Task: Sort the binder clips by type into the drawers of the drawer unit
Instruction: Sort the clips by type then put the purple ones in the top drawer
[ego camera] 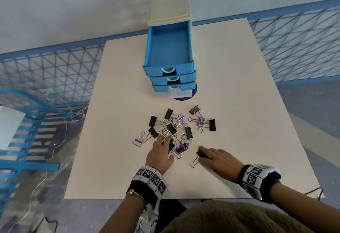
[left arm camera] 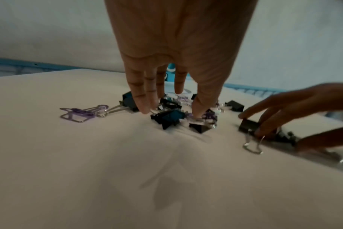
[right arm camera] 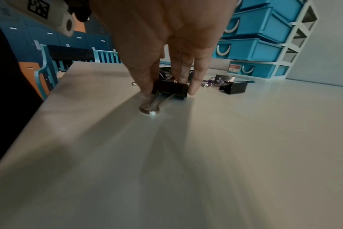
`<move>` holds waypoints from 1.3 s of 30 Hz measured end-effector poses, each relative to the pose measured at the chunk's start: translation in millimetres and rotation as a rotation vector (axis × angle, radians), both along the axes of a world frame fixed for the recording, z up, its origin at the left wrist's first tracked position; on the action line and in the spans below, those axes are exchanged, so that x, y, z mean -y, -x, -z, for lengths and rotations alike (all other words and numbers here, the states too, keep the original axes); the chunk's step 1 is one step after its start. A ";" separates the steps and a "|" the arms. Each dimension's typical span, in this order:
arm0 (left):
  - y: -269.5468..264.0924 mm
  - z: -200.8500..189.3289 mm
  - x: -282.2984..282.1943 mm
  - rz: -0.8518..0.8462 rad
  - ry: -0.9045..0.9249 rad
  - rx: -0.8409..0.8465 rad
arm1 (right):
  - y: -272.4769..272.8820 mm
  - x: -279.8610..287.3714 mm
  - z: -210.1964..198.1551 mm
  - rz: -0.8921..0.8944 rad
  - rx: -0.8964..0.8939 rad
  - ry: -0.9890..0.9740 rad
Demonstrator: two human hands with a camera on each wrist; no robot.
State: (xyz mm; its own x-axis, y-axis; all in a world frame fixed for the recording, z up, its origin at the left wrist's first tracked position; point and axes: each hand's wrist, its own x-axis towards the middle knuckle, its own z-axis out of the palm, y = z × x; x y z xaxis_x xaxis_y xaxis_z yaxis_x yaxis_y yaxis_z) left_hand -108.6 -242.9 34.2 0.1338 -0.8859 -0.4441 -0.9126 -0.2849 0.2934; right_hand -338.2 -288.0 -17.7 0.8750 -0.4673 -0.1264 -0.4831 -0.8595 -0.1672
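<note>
My right hand (ego camera: 219, 161) lay low on the pale surface (ego camera: 239, 104), its grip pinching a black binder clip (right arm camera: 171, 89) between thumb and fingertips. The clip sat apart from the rest, near the front of the surface, its silver wire handle (ego camera: 195, 162) lying flat and pointing back toward me.

My left hand (ego camera: 160, 151) reached into the near edge of the heap of binder clips (ego camera: 176, 128), fingers (left arm camera: 145, 96) straight and pointing down. Fingertips and thumb came down on either side of a black clip in the heap (left arm camera: 168, 118); I could not tell whether that grip had closed on anything.

The heap was a tangle of black clips and purple wire-frame clips with silver handles. One purple clip (ego camera: 137, 141) lay alone at its left edge, and another black clip (ego camera: 212, 124) lay out to its right.

Behind the heap stood the drawer unit (ego camera: 170, 48), a cream frame with blue drawers. The top drawer (ego camera: 168, 48) was pulled well out and showed a bare blue floor. The two drawers seen below it (ego camera: 173, 83) stood less far out. In the right wrist view a fourth drawer (right arm camera: 258, 69) sat at the bottom with a small label on its front.
</note>
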 end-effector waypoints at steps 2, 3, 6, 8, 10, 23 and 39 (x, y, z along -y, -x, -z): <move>2.6 7.5 6.1 0.087 -0.053 0.099 | 8.3 -2.8 -0.3 0.037 0.026 -0.003; 3.1 11.5 8.0 0.125 -0.063 0.136 | 12.2 -3.8 -0.3 0.064 0.040 -0.002; 1.3 19.7 11.6 0.177 -0.061 0.211 | 21.0 -5.3 -0.6 0.206 0.114 -0.022; -1.9 22.9 10.2 0.131 -0.040 0.211 | 27.3 -5.7 -0.6 0.309 0.168 -0.045; -5.4 23.4 7.7 0.081 -0.015 0.192 | 34.3 -4.1 -1.0 0.390 0.183 -0.062; -48.6 37.1 -30.6 0.003 0.263 -0.081 | 54.3 5.3 -6.1 0.582 0.173 -0.112; -8.5 38.9 -32.8 -0.119 0.161 0.029 | 52.1 10.1 -5.5 0.534 0.120 -0.086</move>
